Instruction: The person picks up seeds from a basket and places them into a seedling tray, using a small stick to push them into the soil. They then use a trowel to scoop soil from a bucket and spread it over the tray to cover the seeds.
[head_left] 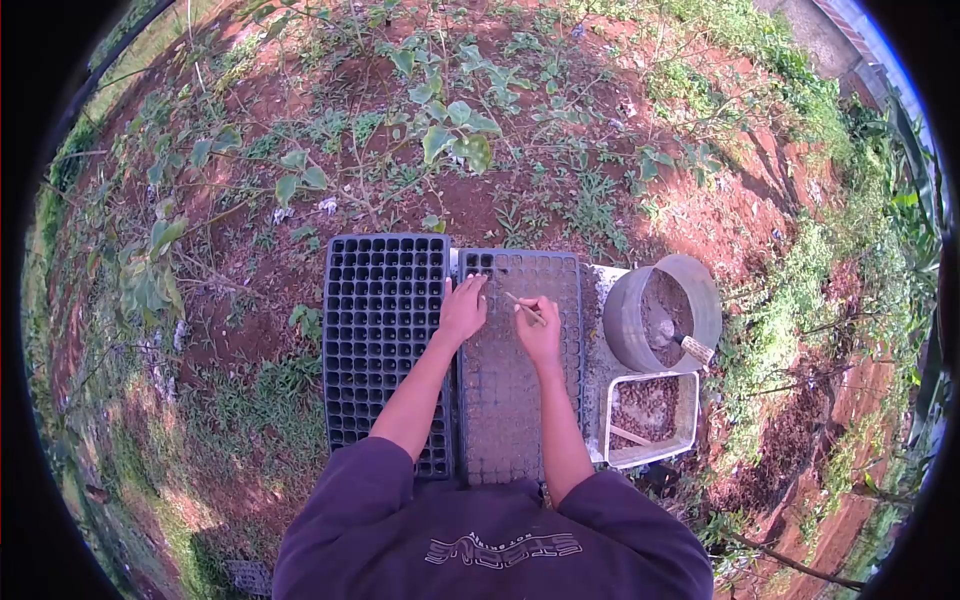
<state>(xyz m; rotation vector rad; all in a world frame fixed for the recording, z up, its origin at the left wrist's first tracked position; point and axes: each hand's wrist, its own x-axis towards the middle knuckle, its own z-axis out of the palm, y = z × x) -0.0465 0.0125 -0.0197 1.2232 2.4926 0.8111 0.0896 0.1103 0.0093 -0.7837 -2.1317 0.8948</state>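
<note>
A black seedling tray (522,400) lies before me, most of its cells filled with brown soil; several cells at its far left corner look dark and unfilled. My left hand (463,310) rests at this tray's left edge, fingers stretched out toward the dark cells. Over the tray's middle, my right hand (541,325) pinches a thin wooden stick (524,308), its tip pointing up and left toward the soil. A second black seedling tray (387,330) with dark, empty-looking cells sits directly to the left.
At the right stands a round container (625,320) holding soil and a scoop with a patterned handle (696,349). Nearer me is a white rectangular tub (652,460) with brown material and a stick inside. Leafy plants (460,130) grow from reddish ground beyond the trays.
</note>
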